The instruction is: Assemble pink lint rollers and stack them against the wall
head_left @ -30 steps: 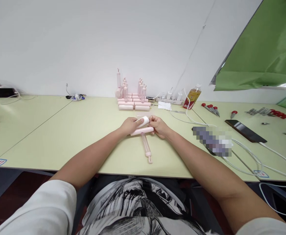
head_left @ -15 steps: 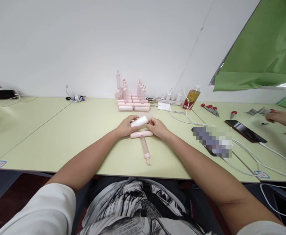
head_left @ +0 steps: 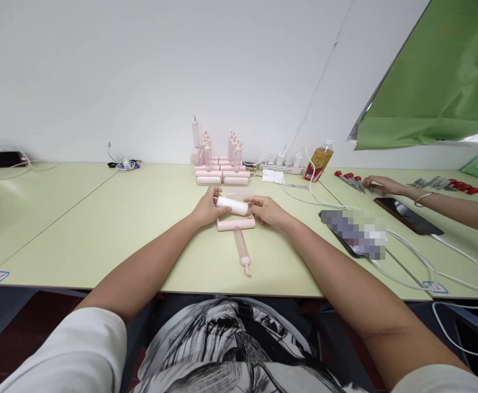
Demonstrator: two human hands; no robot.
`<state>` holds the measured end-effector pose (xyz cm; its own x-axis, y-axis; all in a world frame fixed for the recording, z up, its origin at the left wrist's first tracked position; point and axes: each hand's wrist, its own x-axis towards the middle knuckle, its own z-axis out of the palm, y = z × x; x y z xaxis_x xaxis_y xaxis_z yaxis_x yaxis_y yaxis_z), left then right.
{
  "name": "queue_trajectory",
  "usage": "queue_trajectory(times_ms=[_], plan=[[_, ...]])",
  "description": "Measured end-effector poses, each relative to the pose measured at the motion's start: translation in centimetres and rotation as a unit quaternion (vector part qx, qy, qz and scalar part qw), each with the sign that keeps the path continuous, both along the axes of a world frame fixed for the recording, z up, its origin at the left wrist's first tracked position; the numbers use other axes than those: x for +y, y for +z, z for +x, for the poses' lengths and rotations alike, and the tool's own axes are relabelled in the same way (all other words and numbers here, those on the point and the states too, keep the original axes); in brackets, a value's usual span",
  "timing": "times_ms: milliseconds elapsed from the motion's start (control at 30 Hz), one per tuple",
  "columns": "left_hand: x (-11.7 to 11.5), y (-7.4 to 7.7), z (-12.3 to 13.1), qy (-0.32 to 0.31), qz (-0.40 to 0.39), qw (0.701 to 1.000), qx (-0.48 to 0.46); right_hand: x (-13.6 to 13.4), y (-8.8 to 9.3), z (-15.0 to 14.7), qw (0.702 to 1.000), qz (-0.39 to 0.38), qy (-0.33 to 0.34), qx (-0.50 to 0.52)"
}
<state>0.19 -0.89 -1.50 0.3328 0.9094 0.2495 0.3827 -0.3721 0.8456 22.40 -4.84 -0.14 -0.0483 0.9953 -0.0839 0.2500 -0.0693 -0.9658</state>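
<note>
A white lint roller refill [head_left: 231, 206] is held nearly level between my two hands. My left hand [head_left: 211, 207] grips its left end, thumb along the near side. The fingers of my right hand [head_left: 263, 210] close on its right end. Just below the roll lies a pink lint roller frame [head_left: 235, 224], whose clear handle [head_left: 242, 246] with a pink loop points toward me on the table. A flat translucent piece [head_left: 239, 191] lies behind the roll.
Several pink lint rollers [head_left: 222, 177] stand stacked by the wall. To the right are a drink bottle [head_left: 320, 161], a power strip [head_left: 282, 167], phones [head_left: 406, 215] and white cables. A co-worker's hand [head_left: 386, 185] is among red-handled tools at the far right.
The refill has turned from slanting up on the right to slanting slightly down on the right. The co-worker's hand has moved left to the red-handled tools.
</note>
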Motion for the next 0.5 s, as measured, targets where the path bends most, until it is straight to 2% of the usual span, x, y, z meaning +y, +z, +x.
queue_trajectory(times_ms=[67,167,333,500], plan=[[0.2,0.0,-0.1,0.028,0.004,0.999,0.035,0.1,0.0,0.1,1.0,0.006,0.003,-0.002],[0.2,0.1,-0.2,0.03,-0.006,0.996,0.083,0.2,-0.1,0.2,1.0,0.022,0.004,-0.001],[0.1,0.6,-0.7,-0.012,-0.028,0.996,0.082,0.5,-0.5,0.1,0.999,0.035,-0.012,-0.015],[0.5,1.7,-2.4,-0.056,-0.059,0.994,0.066,0.8,-0.9,0.3,0.997,0.047,-0.023,-0.048]])
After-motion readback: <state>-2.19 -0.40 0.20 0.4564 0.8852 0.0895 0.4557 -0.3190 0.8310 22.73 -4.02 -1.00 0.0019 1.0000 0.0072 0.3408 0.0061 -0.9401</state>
